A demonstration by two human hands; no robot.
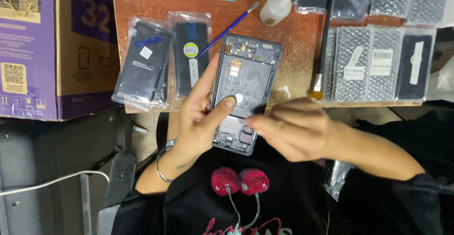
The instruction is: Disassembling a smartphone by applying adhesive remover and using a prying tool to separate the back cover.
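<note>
While left hand (201,121) fingers clamp the opened phone frame (246,91), light, rigid, fragile, best held by edges, blurred right hand (293,128) fingertips seemingly pinch together.

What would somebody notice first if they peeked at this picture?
Right in the middle, the left hand holds an opened phone frame with its insides showing, and the right hand reaches in at its lower edge. Behind it, bagged phone screens lie on the brown table.
</note>
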